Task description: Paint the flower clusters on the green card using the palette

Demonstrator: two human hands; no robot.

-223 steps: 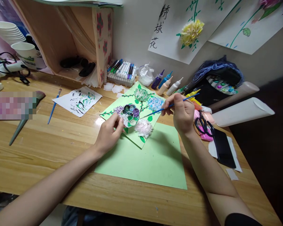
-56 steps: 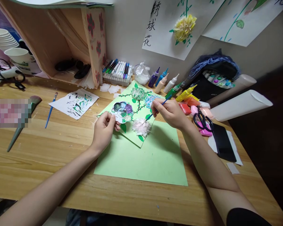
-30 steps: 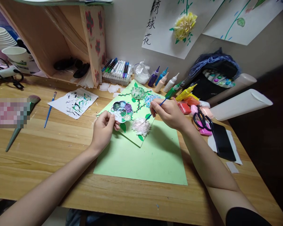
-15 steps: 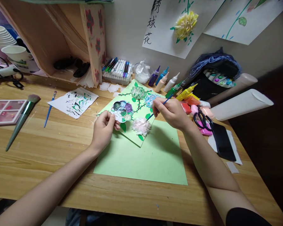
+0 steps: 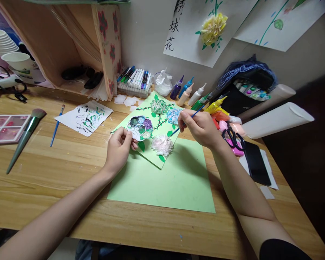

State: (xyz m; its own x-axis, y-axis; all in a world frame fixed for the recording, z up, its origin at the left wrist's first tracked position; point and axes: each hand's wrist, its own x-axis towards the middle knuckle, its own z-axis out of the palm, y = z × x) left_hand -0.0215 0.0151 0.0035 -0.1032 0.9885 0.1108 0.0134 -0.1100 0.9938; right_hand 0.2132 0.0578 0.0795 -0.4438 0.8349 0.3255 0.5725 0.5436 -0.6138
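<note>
1. The wooden desk [image 5: 83, 206] lay beneath my work.
2. On the wall, a white sheet [image 5: 189, 47] read "绣球花".
3. Plain green paper [image 5: 162, 191] lay nearest me.
4. The floral collage [image 5: 148, 153] overlapped its far edge.
5. My left hand [image 5: 119, 148] pinched the flower-shaped palette [image 5: 140, 127] over the collage.
6. The pale pink flower [image 5: 162, 145] sat on the collage's near part.
7. My right hand [image 5: 197, 128] gripped the slim blue paintbrush [image 5: 174, 132], its tip near that flower.
</note>
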